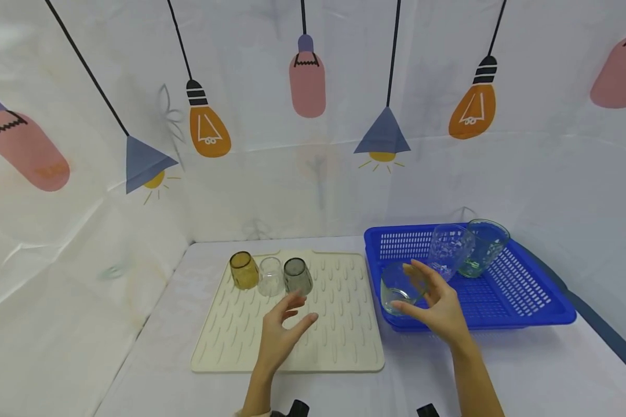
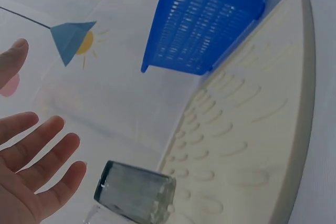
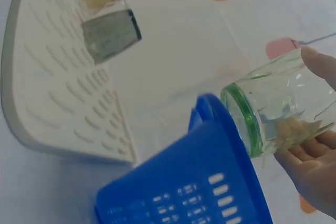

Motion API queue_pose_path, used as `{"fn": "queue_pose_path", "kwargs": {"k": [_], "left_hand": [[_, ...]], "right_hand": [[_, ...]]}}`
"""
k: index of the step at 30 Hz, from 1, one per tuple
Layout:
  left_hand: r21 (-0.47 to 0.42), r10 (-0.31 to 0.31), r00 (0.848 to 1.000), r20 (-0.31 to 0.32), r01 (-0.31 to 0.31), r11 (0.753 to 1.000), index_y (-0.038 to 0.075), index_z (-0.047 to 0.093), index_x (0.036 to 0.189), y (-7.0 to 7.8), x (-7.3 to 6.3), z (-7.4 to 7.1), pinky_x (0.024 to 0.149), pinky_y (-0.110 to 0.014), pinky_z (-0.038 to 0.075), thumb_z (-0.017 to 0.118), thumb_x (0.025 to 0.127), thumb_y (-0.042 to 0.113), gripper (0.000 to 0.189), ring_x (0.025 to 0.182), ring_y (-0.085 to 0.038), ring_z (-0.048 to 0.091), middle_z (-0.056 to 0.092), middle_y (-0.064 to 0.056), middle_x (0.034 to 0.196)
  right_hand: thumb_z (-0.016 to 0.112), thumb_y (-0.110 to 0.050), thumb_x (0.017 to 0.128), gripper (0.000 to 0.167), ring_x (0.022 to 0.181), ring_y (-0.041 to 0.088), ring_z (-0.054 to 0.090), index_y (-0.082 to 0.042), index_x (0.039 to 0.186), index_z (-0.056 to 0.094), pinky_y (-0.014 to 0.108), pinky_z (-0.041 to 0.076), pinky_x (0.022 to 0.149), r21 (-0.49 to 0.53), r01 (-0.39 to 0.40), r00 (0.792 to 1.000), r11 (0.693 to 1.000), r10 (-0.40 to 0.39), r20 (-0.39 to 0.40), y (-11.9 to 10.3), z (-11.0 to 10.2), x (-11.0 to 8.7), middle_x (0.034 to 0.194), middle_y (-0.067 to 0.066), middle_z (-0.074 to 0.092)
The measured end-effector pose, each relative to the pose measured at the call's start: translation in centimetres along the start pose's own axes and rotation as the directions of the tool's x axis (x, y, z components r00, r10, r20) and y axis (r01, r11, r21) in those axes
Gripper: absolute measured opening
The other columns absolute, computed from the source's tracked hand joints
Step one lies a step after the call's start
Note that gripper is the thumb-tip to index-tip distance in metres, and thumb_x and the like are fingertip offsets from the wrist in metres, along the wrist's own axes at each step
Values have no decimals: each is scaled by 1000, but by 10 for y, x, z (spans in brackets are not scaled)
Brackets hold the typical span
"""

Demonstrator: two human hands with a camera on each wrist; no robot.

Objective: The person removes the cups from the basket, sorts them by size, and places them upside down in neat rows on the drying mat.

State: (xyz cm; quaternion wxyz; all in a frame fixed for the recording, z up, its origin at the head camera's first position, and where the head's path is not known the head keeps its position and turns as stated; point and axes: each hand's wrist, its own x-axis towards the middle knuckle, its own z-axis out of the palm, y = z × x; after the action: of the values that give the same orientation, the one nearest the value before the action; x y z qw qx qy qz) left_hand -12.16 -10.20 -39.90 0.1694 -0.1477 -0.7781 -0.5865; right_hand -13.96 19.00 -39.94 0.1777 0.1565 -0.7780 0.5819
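Note:
My right hand (image 1: 442, 306) grips a clear glass tumbler (image 1: 395, 289) with a greenish tint, thumb on one side and fingers on the other. In the right wrist view the glass (image 3: 286, 100) is tilted, its thick green base beside the rim of the blue basket (image 3: 178, 177). Over the cream drying mat (image 1: 339, 341), my left hand (image 1: 281, 336) holds nothing, its fingers loosely bent. Nearest to it is a grey glass (image 1: 298, 277) at the mat's back. A clear glass (image 1: 270, 278) and an amber glass (image 1: 244, 271) stand in a row beside the grey one.
Inside the blue basket, at its back, lean a clear patterned glass (image 1: 448, 252) and a green-tinted glass (image 1: 482, 249). A white curtain (image 1: 271, 191) printed with lamps hangs behind the white table (image 1: 151, 370).

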Motion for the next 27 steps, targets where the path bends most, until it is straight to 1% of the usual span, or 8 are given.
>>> {"fn": "queue_pose_path", "kwargs": {"k": [5, 8, 12, 16, 18, 21, 25, 27], "left_hand": [[-63, 45, 998, 41, -42, 997, -7, 56, 123, -12, 6, 19, 82, -53, 51, 73, 77, -2, 49, 98, -37, 62, 65, -18, 107], [-88, 52, 997, 65, -46, 995, -3, 56, 125, -21, 9, 28, 84, -50, 52, 74, 77, 1, 52, 100, -37, 62, 66, -15, 109], [-132, 58, 989, 136, -40, 990, 1, 55, 128, -20, 12, 34, 86, -47, 52, 75, 79, 8, 53, 104, -35, 61, 66, -11, 112], [-197, 62, 973, 221, -18, 980, 0, 52, 131, -15, 13, 36, 88, -46, 51, 73, 81, 10, 55, 107, -36, 59, 63, -14, 116], [-220, 69, 966, 249, -14, 975, -2, 50, 132, -13, 13, 37, 89, -45, 51, 73, 82, 8, 56, 107, -36, 59, 62, -17, 117], [-217, 74, 963, 258, -17, 976, -3, 49, 132, -10, 13, 40, 88, -45, 51, 74, 81, 8, 58, 107, -36, 58, 60, -18, 119], [-154, 65, 968, 241, -28, 988, -1, 49, 134, -6, 12, 42, 87, -45, 51, 77, 79, 13, 64, 108, -35, 58, 59, -16, 123], [-109, 60, 971, 230, -35, 993, -1, 48, 134, -4, 11, 42, 86, -44, 52, 78, 77, 17, 67, 107, -35, 58, 59, -16, 123]], "right_hand": [[77, 12, 68, 81, 120, -2, 48, 5, 139, 38, 9, 36, 99, 75, 64, 997, 995, -67, 37, -1, 13, -1, 132, 19, 52], [76, 14, 67, 81, 120, -2, 49, 7, 138, 37, 12, 37, 99, 112, 96, 993, 989, -103, 55, -2, 21, -2, 132, 15, 53], [76, 16, 65, 81, 121, 1, 49, 9, 137, 38, 14, 39, 98, 155, 123, 988, 980, -136, 72, -3, 33, -3, 131, 13, 54], [77, 15, 64, 82, 120, 0, 49, 11, 136, 38, 14, 39, 98, 181, 89, 991, 980, -106, 86, -4, 46, -5, 129, 27, 50], [78, 12, 64, 82, 120, 0, 48, 12, 135, 38, 14, 38, 98, 173, 59, 993, 983, -75, 89, -6, 52, -6, 130, 30, 47], [81, 6, 66, 81, 123, 11, 49, 11, 135, 38, 18, 38, 100, 143, 24, 995, 989, -38, 91, -10, 61, -8, 132, 27, 48], [81, 4, 67, 79, 124, 38, 45, 10, 134, 40, 41, 37, 102, 115, 46, 995, 992, -55, 83, -13, 71, -10, 132, 27, 49], [80, 6, 67, 78, 123, 45, 43, 11, 134, 40, 46, 34, 102, 111, 71, 994, 991, -80, 76, -13, 75, -11, 132, 28, 49]]}}
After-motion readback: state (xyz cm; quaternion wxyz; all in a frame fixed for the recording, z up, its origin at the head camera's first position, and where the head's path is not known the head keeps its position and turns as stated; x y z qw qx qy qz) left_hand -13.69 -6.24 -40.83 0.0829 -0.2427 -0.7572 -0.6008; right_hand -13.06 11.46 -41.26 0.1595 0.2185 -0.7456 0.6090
